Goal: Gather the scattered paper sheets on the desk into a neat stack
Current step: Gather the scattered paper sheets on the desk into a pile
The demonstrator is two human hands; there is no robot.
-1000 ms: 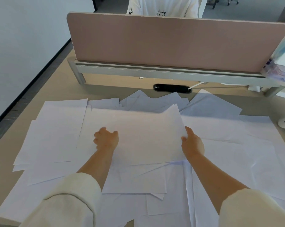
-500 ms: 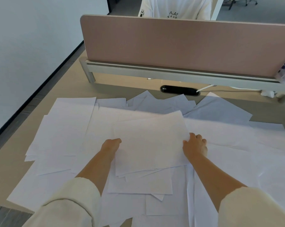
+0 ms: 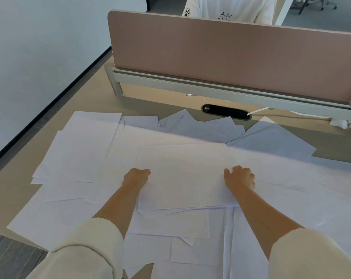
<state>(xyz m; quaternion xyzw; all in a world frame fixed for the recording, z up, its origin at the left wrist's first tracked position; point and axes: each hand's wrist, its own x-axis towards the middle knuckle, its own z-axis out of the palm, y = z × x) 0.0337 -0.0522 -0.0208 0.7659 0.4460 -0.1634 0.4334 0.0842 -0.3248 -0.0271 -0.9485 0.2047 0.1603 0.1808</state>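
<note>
Clasping its edges, left hand (image 3: 137, 176) and right hand (image 3: 239, 177) are holding the stack (image 3: 182, 178) between them; loose sheets (image 3: 80, 148) are covering the desk (image 3: 150, 103).

White paper sheets (image 3: 182, 178) are recorded as thin, smooth and matt, and the beige desk top (image 3: 90, 97) as a smooth, low-sheen laminate-like surface. The dusty-pink divider panel (image 3: 231, 57) is finished in matt, felt-like cloth, the grey metal rail (image 3: 211, 85) in a dull satin, and the black oval cable port (image 3: 226, 114) in glossy plastic. Cream sleeves (image 3: 86, 248) are noted as soft, fleecy cloth, and the dark grey floor (image 3: 9, 256) as matt wood-grain plank.
</note>
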